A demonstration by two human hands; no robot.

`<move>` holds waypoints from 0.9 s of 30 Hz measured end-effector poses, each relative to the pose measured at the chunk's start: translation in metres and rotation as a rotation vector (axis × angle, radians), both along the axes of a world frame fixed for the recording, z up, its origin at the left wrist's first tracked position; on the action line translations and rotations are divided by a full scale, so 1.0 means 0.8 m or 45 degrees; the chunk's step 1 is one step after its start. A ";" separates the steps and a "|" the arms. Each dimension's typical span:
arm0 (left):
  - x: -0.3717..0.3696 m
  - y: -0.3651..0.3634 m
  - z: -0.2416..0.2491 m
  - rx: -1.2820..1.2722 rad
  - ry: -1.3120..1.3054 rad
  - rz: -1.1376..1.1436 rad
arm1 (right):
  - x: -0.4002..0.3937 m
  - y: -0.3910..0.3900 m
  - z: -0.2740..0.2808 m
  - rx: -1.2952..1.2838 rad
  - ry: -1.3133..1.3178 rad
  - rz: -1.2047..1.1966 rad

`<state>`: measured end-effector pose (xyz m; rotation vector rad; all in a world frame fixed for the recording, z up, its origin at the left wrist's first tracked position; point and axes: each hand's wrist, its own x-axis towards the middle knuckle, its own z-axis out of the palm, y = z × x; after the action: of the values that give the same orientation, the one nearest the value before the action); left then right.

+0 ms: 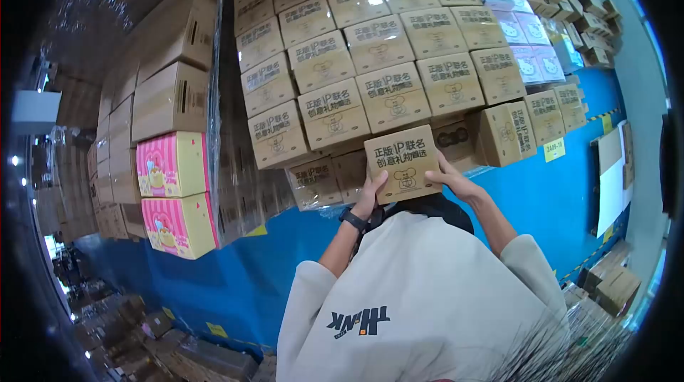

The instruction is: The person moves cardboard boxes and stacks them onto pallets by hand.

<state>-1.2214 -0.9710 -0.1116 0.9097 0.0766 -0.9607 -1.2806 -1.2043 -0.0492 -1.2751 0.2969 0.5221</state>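
Note:
A brown cardboard box point(405, 166) with printed characters and a small mouse drawing is held in front of my chest. My left hand point(371, 193) presses on one side of it, with a dark watch on that wrist. On the opposite side, my right hand point(454, 179) grips the box, its thumb on the printed face. Just beyond the held box stands a large stack of matching brown boxes point(395, 91) in several rows, partly under shiny clear wrap. Lower boxes point(313, 181) of the stack sit close to my left hand.
Pink and yellow boxes point(173, 164) stand at the left beside tall brown cartons point(169, 100). Pale boxes with a cat drawing point(525, 63) are at the upper right. A yellow label point(553, 150) hangs near the blue floor point(520, 197). More cartons point(614, 286) lie at the lower right.

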 end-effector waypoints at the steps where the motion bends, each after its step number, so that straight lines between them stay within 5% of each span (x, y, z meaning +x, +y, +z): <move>1: -0.005 0.015 0.017 0.019 0.028 0.035 | 0.005 0.013 0.015 -0.041 0.005 0.085; 12: -0.006 0.233 0.061 0.331 -0.069 0.574 | 0.083 0.209 0.016 -0.125 -0.151 0.573; 16: 0.024 0.293 0.022 0.397 -0.065 0.578 | 0.106 0.270 -0.064 -0.013 -0.185 0.499; 25: 0.051 0.305 -0.024 0.385 0.070 0.559 | 0.082 0.249 -0.062 0.052 0.183 0.446; 27: 0.049 0.313 -0.027 0.337 0.096 0.517 | 0.062 0.215 -0.057 -0.005 0.022 0.252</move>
<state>-1.1822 -0.7204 -0.1335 1.0499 0.4451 -0.6124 -1.2308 -1.0322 -0.0952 -1.3116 0.1864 0.7016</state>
